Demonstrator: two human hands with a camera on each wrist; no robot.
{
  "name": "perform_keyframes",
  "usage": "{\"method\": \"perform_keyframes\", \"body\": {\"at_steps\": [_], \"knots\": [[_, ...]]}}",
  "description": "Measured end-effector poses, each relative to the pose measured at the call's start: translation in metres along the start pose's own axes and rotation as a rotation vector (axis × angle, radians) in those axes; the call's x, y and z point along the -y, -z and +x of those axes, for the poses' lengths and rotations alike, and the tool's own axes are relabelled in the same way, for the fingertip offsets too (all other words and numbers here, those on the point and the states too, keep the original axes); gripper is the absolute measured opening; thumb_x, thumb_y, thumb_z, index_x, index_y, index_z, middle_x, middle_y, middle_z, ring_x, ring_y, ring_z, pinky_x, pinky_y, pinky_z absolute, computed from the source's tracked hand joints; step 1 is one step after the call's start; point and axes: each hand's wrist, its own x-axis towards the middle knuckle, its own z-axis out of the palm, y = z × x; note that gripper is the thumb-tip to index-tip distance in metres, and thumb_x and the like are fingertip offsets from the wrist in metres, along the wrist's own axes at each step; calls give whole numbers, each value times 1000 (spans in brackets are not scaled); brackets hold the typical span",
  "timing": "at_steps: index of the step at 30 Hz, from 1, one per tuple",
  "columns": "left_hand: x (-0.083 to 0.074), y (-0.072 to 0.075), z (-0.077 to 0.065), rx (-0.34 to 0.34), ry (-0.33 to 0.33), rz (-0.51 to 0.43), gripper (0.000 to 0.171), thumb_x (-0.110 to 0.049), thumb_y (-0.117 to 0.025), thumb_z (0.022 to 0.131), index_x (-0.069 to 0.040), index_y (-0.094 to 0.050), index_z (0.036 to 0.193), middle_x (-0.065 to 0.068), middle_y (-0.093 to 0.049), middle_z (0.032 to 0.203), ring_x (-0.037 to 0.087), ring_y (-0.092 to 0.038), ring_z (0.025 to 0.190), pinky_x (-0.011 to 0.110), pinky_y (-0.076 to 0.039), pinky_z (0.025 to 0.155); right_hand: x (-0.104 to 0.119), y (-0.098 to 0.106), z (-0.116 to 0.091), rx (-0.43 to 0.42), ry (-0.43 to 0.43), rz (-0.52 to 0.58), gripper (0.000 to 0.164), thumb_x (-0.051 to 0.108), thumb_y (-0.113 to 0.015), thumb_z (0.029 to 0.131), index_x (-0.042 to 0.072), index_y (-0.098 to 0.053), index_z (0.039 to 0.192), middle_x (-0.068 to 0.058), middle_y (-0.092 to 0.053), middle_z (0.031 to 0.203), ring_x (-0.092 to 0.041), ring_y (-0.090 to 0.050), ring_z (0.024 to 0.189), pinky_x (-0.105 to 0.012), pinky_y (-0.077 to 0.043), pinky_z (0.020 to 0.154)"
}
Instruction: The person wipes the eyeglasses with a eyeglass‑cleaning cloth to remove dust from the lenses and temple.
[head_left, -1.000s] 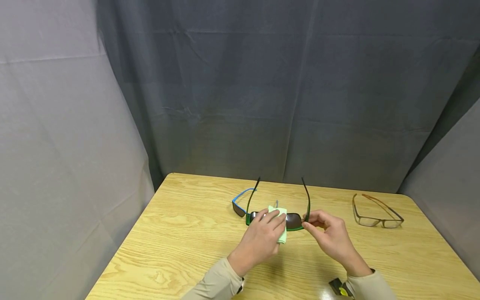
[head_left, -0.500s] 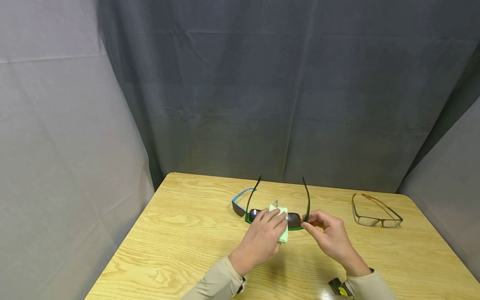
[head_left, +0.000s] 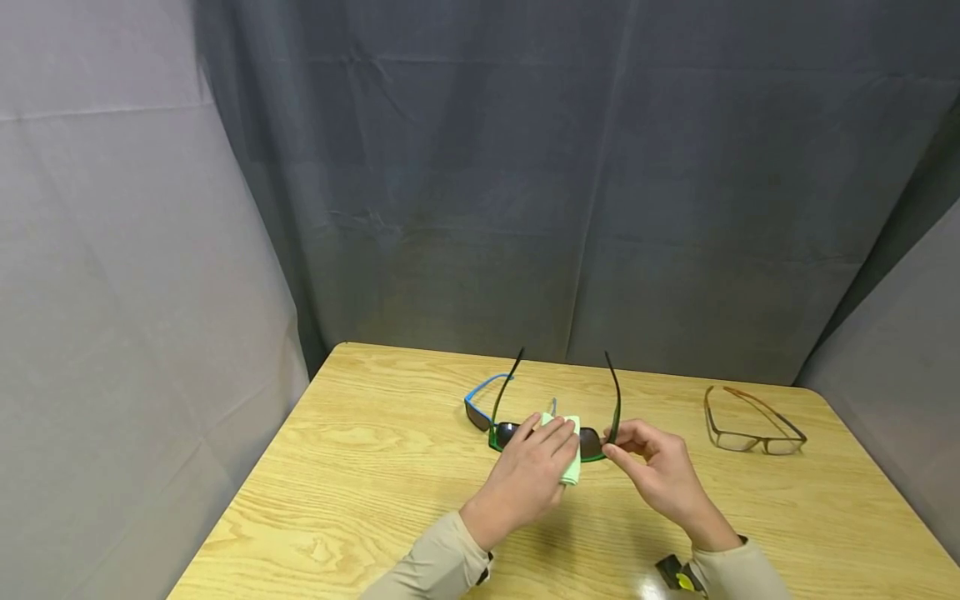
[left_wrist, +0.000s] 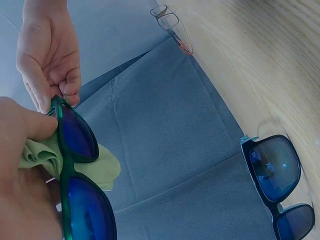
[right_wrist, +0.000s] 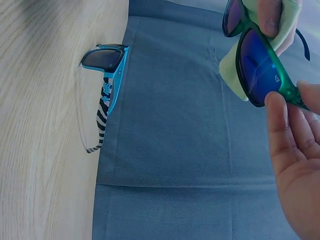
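Green-framed dark sunglasses (head_left: 590, 444) are held up above the table, temples spread toward the curtain. My left hand (head_left: 525, 475) grips a light green cloth (head_left: 572, 471) against the lenses near the bridge. In the left wrist view, its thumb lies along the frame and the cloth (left_wrist: 105, 167) shows on both sides of the sunglasses (left_wrist: 77, 132). With thumb and fingers, my right hand (head_left: 663, 475) pinches the right hinge corner of the sunglasses. The right wrist view shows blue-purple reflective lenses (right_wrist: 257, 70) and part of the cloth behind them.
Blue sunglasses (head_left: 476, 415) rest behind the held pair; one zebra-striped temple (right_wrist: 101, 120) shows in the right wrist view. Clear eyeglasses (head_left: 738, 442) with orange-brown temple ends lie on the right of the wooden table (head_left: 337, 450). A dark curtain (head_left: 450, 208) hangs behind.
My left hand and the cloth have shifted slightly to the right across the lenses. My right hand keeps its pinch in nearly the same place.
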Motion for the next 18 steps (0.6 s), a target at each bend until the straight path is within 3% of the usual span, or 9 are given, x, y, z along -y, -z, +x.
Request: {"method": "perform_keyframes", "body": {"at_steps": [6, 11, 18], "knots": [[-1, 1, 1, 26, -9, -4, 43, -21, -66, 77, -12, -63, 119, 3, -58, 129, 17, -51, 122, 41, -33, 107, -7, -1, -1, 3, 1, 7, 18, -13, -67, 79, -2, -65, 94, -18, -64, 78, -22, -64, 67, -19, -52, 65], [-2, 4, 4, 62, -19, -10, 44, -21, -64, 80, -11, -61, 123, 4, -56, 131, 18, -49, 124, 41, -30, 108, -6, 0, -2, -2, -10, 29, 19, -12, -67, 80, 0, -65, 95, -13, -66, 81, -21, -64, 69, -20, -52, 66], [-3, 3, 6, 84, -26, -5, 46, -20, -62, 81, -10, -59, 126, 5, -54, 133, 18, -47, 126, 41, -29, 109, 11, 1, 2, -9, -18, 20, 16, -14, -66, 79, -5, -64, 93, -16, -64, 79, -19, -63, 68, -21, -52, 64]]}}
